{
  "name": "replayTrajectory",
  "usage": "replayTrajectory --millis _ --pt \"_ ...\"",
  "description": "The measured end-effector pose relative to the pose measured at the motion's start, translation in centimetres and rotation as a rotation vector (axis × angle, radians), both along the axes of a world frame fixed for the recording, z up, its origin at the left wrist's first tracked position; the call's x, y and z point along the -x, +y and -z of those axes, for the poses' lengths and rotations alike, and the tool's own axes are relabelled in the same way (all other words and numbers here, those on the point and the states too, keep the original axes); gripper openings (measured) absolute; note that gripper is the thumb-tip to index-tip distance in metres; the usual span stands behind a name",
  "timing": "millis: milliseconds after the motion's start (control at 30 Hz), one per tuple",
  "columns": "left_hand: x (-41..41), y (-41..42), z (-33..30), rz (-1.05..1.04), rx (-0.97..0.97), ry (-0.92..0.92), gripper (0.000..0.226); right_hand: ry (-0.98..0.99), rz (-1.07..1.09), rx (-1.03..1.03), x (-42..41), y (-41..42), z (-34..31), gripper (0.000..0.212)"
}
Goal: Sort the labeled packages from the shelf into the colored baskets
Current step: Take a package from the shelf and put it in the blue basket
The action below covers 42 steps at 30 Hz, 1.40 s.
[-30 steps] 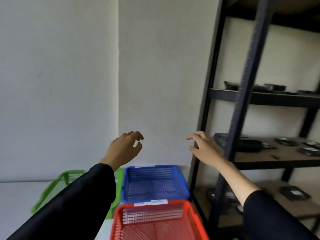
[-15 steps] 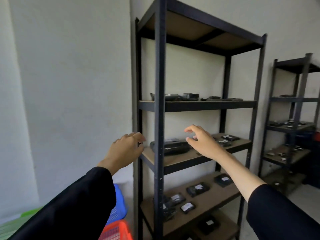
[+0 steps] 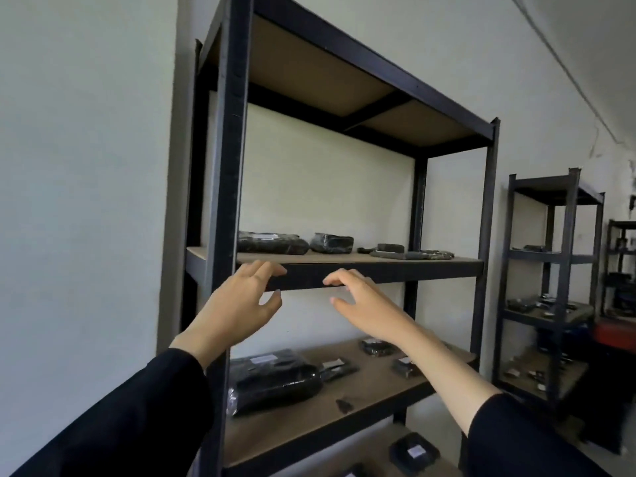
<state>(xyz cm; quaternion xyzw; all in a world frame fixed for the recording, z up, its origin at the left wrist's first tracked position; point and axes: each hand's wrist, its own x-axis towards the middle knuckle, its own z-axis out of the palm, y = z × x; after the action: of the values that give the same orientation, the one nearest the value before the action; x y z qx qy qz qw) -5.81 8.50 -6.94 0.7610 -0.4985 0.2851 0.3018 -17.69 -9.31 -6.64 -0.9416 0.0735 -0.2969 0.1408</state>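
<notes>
A black metal shelf (image 3: 375, 270) with wooden boards fills the view. Its upper board carries several black wrapped packages, the largest (image 3: 272, 243) at the left, a smaller one (image 3: 332, 243) beside it and flat ones (image 3: 409, 253) to the right. The board below holds a big black package (image 3: 275, 376) with a white label and smaller labeled ones (image 3: 377, 347). My left hand (image 3: 237, 304) and my right hand (image 3: 364, 297) are raised in front of the upper board's front rail, fingers spread, holding nothing. The colored baskets are out of view.
A white wall lies to the left of the shelf. A second black shelf (image 3: 554, 290) with small dark items stands at the right, a third one (image 3: 623, 256) behind it. More labeled packages (image 3: 414, 451) lie on the lowest visible board.
My view has swung right and up from the baskets to the shelf. Both hands have risen from the middle board's height to the upper board's front rail, still holding nothing.
</notes>
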Motion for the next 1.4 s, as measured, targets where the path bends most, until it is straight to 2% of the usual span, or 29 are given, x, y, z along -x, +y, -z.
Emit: replayTrajectory --millis 133,300,400,467,500,567,633,667,733,800,900,1000,1100,1200,1333,1400 --pt "-1.8 -3.7 -1.6 -0.064 0.005 -0.046 0.036 -0.037 -0.064 0.028 -2.2 -3.1 -0.6 0.031" --pt "-4.0 -7.5 -2.8 -0.312 -0.156 -0.069 0.036 -0.089 -0.111 0.033 -6.0 -6.2 -2.2 0.027" --pt "-5.1 -8.9 -3.7 -0.463 -0.180 -0.049 0.038 -0.124 -0.128 -0.002 -9.6 -7.5 -3.8 0.025" --pt "-6.1 -9.8 -4.6 -0.522 -0.291 0.029 0.044 -0.132 -0.110 -0.030 -12.6 -8.3 -4.7 0.025" --pt "-7.0 -10.1 -5.0 -0.513 -0.349 0.128 0.050 -0.110 -0.089 -0.051 -14.2 -8.6 -5.3 0.027" --pt "-8.7 -10.3 -6.0 -0.415 -0.472 0.443 0.076 0.037 -0.027 -0.086 -17.3 -9.4 -6.4 0.037" --pt "-10.0 -9.9 -6.9 -0.343 -0.458 0.629 0.109 0.229 0.034 -0.077 -19.8 -10.4 -7.2 0.054" --pt "-10.6 -9.8 -7.2 -0.340 -0.416 0.694 0.114 0.291 0.057 -0.066 -20.7 -10.9 -7.4 0.063" --pt "-11.3 -9.7 -7.3 -0.375 -0.378 0.717 0.108 0.360 0.082 0.014 -22.0 -11.8 -7.6 0.079" --pt "-12.2 -10.0 -6.9 -0.410 -0.408 0.629 0.111 0.404 0.078 0.097 -22.9 -12.4 -7.7 0.084" --pt "-13.8 -10.3 -6.6 -0.469 -0.394 0.619 0.118 0.484 0.031 0.139 -24.3 -13.1 -8.0 0.082" --pt "-14.0 -10.3 -6.6 -0.566 -0.374 0.624 0.126 0.490 -0.008 0.144 -25.0 -13.3 -8.2 0.070" --pt "-13.8 -10.6 -6.8 -0.596 -0.457 0.574 0.121 0.394 -0.051 0.051 -24.9 -13.3 -8.5 0.050" --pt "-13.6 -10.3 -6.9 -0.621 -0.455 0.570 0.122 0.351 -0.090 0.025 -24.0 -12.9 -9.1 0.039" --pt "-13.3 -10.5 -6.7 -0.667 -0.352 0.593 0.083 0.410 -0.087 0.108 -21.6 -12.9 -9.8 0.037" --pt "-12.7 -10.6 -6.9 -0.666 -0.310 0.626 0.077 0.446 -0.059 0.169 -19.7 -13.1 -10.4 0.038"
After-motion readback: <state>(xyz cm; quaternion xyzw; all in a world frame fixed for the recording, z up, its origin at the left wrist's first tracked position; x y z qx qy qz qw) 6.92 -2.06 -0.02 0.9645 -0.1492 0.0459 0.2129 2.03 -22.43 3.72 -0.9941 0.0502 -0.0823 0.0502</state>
